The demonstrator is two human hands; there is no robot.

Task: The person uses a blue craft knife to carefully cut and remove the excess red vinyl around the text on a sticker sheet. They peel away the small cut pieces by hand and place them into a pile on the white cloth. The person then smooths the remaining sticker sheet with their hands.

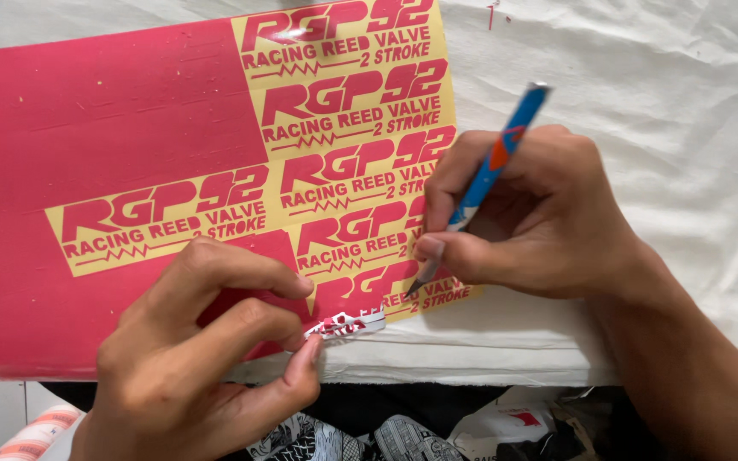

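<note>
1. Head view: the right hand [540, 218] holds a blue and orange craft knife [490, 166] in a pen-like grip, thumb and forefinger closed tight on the barrel. The knife tilts up and away from the grip toward the upper right, and its tip meets the red vinyl sheet [87, 128] just below and to the left of the grip.
2. The left hand [207, 350] pinches a small peeled scrap of red and white vinyl [348, 324] between thumb and forefinger, the grip narrow and shut on the scrap's left end. The scrap juts out to the right of this grip, just past the sheet's near edge.
3. The knife tip and the scrap lie near each other, between the two hands, with only a narrow gap there.
4. The weeded yellow backing with red lettering [343, 171] spreads above both grips, running up to the sheet's far edge. Uncut red vinyl stretches left of the left grip.
5. The sheet's near edge runs just under both grips; below it shows the edge of the white cloth [642, 85] covering the tabletop.
6. Open cloth lies right of and above the right grip.
7. Below the tabletop edge, under the grips, sit dark fabric and a white plastic bag [506, 423].
</note>
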